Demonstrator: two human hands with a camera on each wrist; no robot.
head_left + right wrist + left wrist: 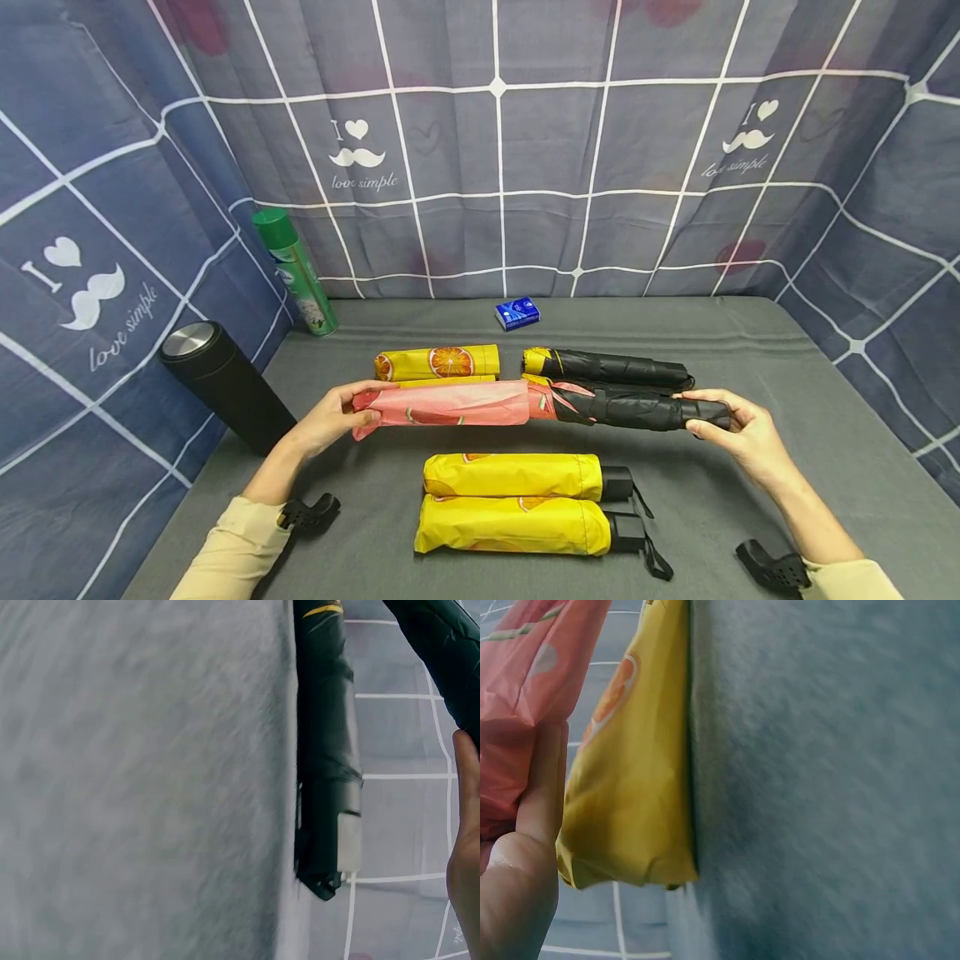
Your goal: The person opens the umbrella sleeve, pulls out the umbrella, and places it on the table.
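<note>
My left hand (330, 417) holds the closed end of a pink watermelon-print umbrella sleeve (450, 404), seen close up as pink fabric (525, 690) against my fingers (544, 787). My right hand (738, 429) grips the handle end of a folded black umbrella (637, 408), whose far end sits inside the sleeve's mouth. Both are held level above the grey table (750, 350). Behind them lie a yellow orange-print sleeve (438, 362) (630, 787) and a second black umbrella (607, 367) (326, 772).
Two yellow-sleeved umbrellas (517, 500) lie side by side in front of my hands. A black flask (225, 387) and a green spray can (296, 275) stand at the left, a blue tissue pack (517, 312) at the back. Checked cloth walls surround the table.
</note>
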